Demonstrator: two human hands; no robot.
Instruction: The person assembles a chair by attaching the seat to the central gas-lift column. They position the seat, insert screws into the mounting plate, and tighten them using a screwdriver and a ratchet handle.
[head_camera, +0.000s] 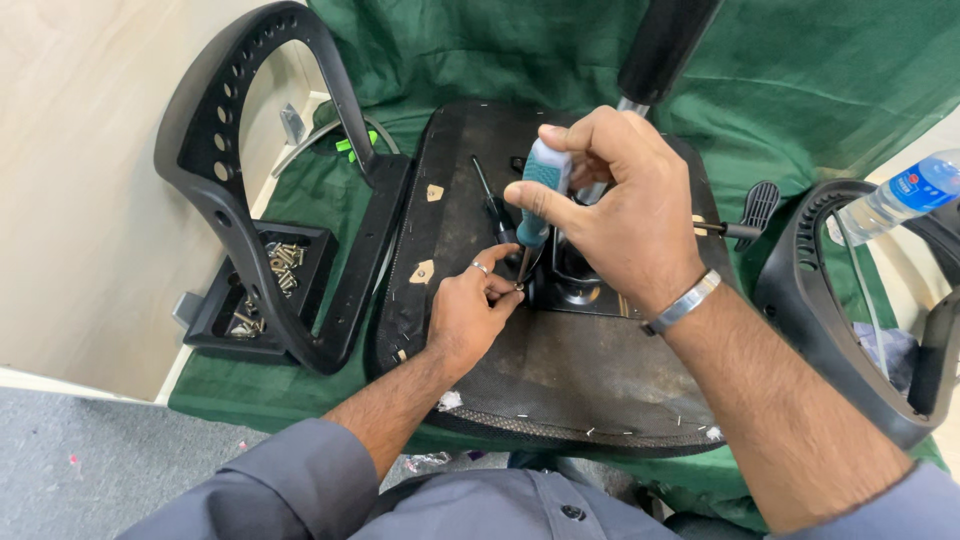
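Fingers (560, 205) wrap screwdriver (540, 195); left hand (470, 310) seemingly pinches screw (519, 287).

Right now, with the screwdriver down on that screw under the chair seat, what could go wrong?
1. The left hand pinches the screw right at the tip of the screwdriver; a slip could jab those fingertips.
2. The right hand holds the handle tilted, so the tip may cam out and chew the screw head.
3. If dropped, the screw could roll off the upturned seat base into the folds of the green cloth and be hard to find.
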